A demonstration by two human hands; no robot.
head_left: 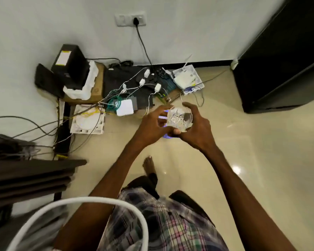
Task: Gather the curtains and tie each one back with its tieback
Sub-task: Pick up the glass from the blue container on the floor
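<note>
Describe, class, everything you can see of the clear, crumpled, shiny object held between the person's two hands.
The clear crumpled object looks like thin transparent plastic or film, bunched into a roundish wad with bright creases and a dark patch on its right side. It is held in the air above the glossy cream floor tiles, in front of the cable clutter by the wall. The right hand curls round it from the right and below; the left hand touches it with its fingertips from the left. What it actually is cannot be told.
</note>
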